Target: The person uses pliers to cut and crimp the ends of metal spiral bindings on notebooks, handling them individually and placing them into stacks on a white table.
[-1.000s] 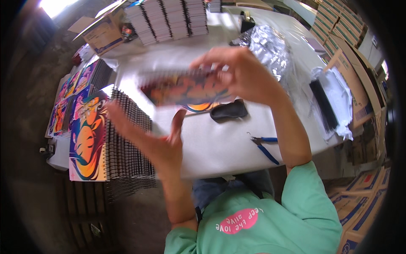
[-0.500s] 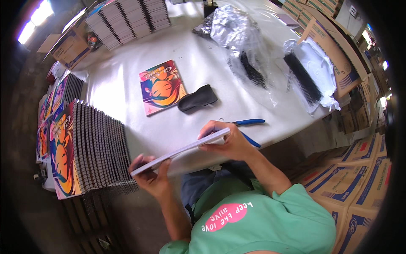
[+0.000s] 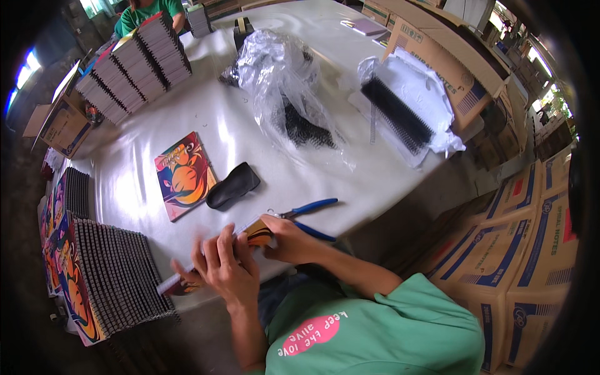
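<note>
A notebook with a colourful printed cover is held on a slant above the table's near edge. Its right end is gripped by my right hand. My left hand lies across the notebook, fingers spread and partly blurred, hiding much of the cover. Just beyond my right hand, blue-handled pliers lie with their handles apart. A black curved, shoe-shaped piece rests against another colourful notebook lying flat. To the left stands a row of notebooks with black coil spines.
Tall notebook stacks stand at the far left, with a person in green behind. Clear plastic covers black coils; more black coils lie by an open carton. Cartons are stacked at right.
The held notebook has tipped so its printed cover shows. My left hand has shifted from its left end toward its middle, fingers spreading. The view has turned, bringing the other person into sight.
</note>
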`<state>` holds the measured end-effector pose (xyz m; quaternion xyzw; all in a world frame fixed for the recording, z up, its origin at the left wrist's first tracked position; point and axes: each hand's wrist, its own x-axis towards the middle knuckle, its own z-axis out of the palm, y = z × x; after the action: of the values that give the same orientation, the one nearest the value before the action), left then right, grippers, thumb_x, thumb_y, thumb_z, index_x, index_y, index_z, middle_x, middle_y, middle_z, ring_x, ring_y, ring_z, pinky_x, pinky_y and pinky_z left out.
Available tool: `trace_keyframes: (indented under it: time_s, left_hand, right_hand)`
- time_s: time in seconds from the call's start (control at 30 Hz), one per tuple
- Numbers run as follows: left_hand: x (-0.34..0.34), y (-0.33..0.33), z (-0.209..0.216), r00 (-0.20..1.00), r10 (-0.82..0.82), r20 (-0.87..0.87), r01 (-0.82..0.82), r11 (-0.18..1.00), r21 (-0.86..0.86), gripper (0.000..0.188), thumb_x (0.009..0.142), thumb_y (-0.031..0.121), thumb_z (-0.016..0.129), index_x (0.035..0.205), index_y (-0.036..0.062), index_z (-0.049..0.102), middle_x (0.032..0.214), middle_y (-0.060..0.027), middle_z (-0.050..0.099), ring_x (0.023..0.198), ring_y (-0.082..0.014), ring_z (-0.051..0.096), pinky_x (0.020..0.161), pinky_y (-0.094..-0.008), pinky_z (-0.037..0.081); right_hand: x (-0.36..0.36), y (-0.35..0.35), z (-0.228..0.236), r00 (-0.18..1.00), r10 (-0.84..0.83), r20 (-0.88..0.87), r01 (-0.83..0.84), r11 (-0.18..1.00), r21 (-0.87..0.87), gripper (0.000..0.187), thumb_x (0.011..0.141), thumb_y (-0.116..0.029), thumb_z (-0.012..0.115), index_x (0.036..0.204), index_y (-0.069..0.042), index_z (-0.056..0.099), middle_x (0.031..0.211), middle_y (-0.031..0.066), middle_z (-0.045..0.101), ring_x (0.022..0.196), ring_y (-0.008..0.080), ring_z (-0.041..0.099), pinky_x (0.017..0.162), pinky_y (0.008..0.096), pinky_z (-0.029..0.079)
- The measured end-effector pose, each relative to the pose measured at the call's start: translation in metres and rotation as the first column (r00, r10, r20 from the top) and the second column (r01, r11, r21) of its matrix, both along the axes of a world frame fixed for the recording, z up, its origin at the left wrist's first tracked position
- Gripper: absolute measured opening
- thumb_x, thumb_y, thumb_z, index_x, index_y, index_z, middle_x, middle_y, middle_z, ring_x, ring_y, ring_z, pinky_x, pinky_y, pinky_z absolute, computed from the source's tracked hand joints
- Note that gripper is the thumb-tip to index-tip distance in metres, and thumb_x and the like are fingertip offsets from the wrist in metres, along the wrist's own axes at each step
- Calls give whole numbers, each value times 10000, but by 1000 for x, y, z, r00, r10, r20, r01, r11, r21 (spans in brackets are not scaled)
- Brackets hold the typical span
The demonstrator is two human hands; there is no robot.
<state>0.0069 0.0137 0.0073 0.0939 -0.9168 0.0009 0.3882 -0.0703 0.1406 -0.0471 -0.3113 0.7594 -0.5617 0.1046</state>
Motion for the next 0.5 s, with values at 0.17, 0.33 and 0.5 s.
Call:
trace_keyframes:
  time_s: [0.17, 0.33, 0.5]
  left_hand:
    - [-11, -10, 7, 961, -277, -28, 278, 948, 153, 88, 752, 214, 645, 765, 144, 594, 682, -12, 476, 841, -206, 529, 1047, -489, 151]
    - [-11, -16, 3, 947, -318, -46, 321, 931, 174, 121, 753, 278, 677, 833, 188, 660, 675, 21, 456, 860, -179, 541, 1091, -535, 53]
    - [-15, -18, -15, 973, -192, -129, 184, 980, -72, 335, 711, 442, 702, 1011, 293, 690, 718, 49, 447, 964, -148, 547, 1088, -575, -76]
  right_hand:
    - [-124, 154, 69, 905, -425, -16, 370, 805, -464, 362, 810, -36, 589, 1161, -4, 504, 982, 57, 597, 953, 130, 559, 847, 292, 439]
    - [-289, 241, 21, 329, -835, -442, 940, 244, 239, 553, 780, -222, 627, 1228, 37, 431, 1095, 225, 577, 1026, 356, 568, 911, 408, 434]
    - [-297, 242, 23, 421, -843, -334, 906, 411, 104, 487, 824, -159, 487, 1279, 7, 433, 1016, 178, 556, 887, 290, 556, 767, 390, 478]
